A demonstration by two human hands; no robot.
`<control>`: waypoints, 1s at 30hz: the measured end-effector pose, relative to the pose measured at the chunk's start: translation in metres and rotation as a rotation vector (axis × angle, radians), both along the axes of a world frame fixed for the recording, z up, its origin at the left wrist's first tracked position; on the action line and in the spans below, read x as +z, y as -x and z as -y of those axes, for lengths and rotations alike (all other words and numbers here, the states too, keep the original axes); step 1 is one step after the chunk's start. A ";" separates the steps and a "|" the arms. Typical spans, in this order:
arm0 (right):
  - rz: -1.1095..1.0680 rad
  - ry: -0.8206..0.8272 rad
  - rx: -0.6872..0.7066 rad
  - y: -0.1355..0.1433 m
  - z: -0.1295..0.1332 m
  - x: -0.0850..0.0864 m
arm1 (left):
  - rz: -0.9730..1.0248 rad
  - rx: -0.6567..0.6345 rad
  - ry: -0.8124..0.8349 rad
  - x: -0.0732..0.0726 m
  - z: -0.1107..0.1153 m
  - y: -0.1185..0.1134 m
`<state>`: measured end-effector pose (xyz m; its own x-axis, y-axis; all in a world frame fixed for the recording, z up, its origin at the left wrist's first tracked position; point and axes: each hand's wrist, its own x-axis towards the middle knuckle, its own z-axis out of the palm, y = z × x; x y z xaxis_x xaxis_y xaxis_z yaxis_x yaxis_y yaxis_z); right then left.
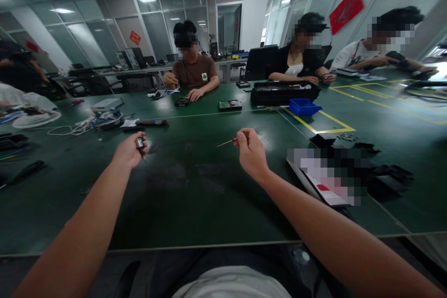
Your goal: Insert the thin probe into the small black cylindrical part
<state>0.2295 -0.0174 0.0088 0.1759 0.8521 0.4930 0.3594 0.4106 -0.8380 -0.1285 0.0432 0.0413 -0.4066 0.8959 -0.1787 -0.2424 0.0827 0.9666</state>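
I am at a long green surface [181, 223], and both of my hands are occupied. My left hand [126, 152] is closed around a short tool [140, 142] with a silver end; its narrow point is directed downward, and whether this point touches the surface is not clear to me. My right hand [253, 154] is pinched, with thumb and fingers close together, on the red part of a thin tool [225, 143], which looks like a small screwdriver. Its slim shaft goes out to the left, toward the space between my hands, and its tip meets no other thing. The two tools are well apart. Beyond my left hand lies a dark stick [153, 122] with a red end, and further across are a flat device [230, 104] with a green board and a blue tray [303, 108]. In my judgement, the step in hand is only the holding of the tools, one on each side, without applying them to any part. A next move, I think, calls for a light but steady pinch on the thin tool, because such a slim shaft may turn easily in the fingers.
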 end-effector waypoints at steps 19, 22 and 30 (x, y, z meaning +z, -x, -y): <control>0.011 -0.004 -0.003 0.001 0.000 -0.002 | -0.249 0.539 -0.067 -0.010 0.037 0.076; 0.018 0.000 0.000 0.001 0.000 -0.002 | -0.271 0.543 -0.092 -0.010 0.039 0.076; 0.003 0.012 0.020 0.002 0.002 0.000 | -0.197 0.520 -0.089 -0.009 0.039 0.081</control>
